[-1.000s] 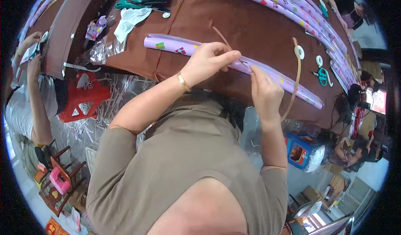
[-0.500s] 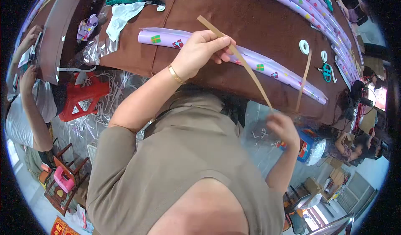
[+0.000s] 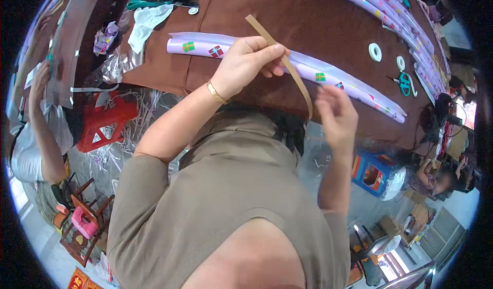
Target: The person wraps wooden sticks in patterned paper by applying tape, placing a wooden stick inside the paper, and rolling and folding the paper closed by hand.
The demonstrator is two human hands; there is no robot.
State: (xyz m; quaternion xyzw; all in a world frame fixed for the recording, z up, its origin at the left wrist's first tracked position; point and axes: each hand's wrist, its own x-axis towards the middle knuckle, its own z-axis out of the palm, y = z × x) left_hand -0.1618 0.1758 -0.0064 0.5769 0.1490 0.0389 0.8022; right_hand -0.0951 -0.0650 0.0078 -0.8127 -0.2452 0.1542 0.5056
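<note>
My left hand [image 3: 251,63] is closed, pinching a narrow tan strip [image 3: 300,83] between thumb and fingers. One end of the strip sticks up past the thumb; the other bends down near the table edge. Beneath this hand lies a long roll of lilac wrapping paper [image 3: 189,46] printed with gift boxes, slanting across the brown-covered table [image 3: 226,12]. My right hand [image 3: 336,117] is raised just right of the strip's lower part, somewhat blurred, with thumb and fingers apart. It looks separate from the strip.
White tape rolls [image 3: 375,52] and green scissors [image 3: 404,84] lie at the right. More lilac rolls [image 3: 380,12] line the far right. A white cloth [image 3: 146,24] and crumpled paper [image 3: 106,37] lie at left. Another person's arm [image 3: 46,135] and a red stool [image 3: 105,119] are further left.
My right hand has moved up and left toward the strip. The strip's lower end now curves downward instead of running straight to the right. A second tan length at the right no longer shows.
</note>
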